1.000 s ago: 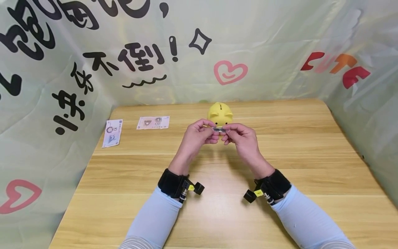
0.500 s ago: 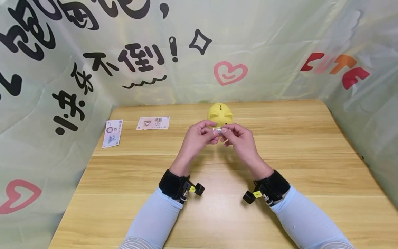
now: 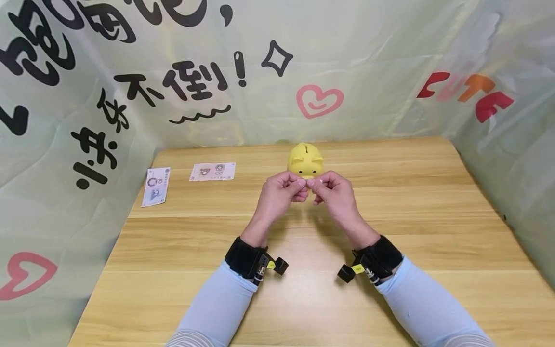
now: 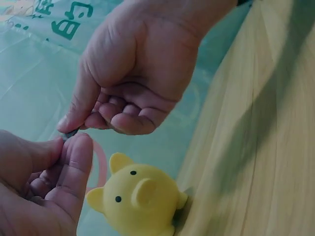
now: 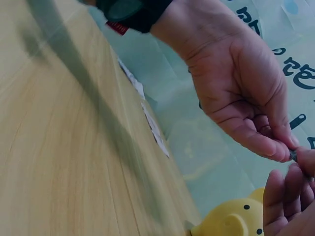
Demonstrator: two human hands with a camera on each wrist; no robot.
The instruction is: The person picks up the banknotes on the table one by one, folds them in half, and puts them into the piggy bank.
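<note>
In front of the yellow piggy bank [image 3: 306, 159], both hands meet over the table. My left hand [image 3: 279, 192] and right hand [image 3: 336, 191] pinch a small folded banknote [image 4: 70, 133] between thumbs and fingers, tips almost together. Only a dark sliver of the note shows in the wrist views; the fingers hide the rest. In the left wrist view, the pig's snout and eyes face the camera below the hands. A coin slot shows on its top in the head view.
Two flat banknotes lie at the back left of the wooden table [image 3: 299, 299]: a pinkish one [image 3: 212, 171] and a bluish-purple one [image 3: 156, 187] nearer the left edge. A printed cloth backdrop [image 3: 373, 58] stands behind and along both sides.
The hands have drawn closer together along the folded banknote, so its visible strip has shrunk until the fingers cover nearly all of it. The piggy bank and flat banknotes have stayed put.
</note>
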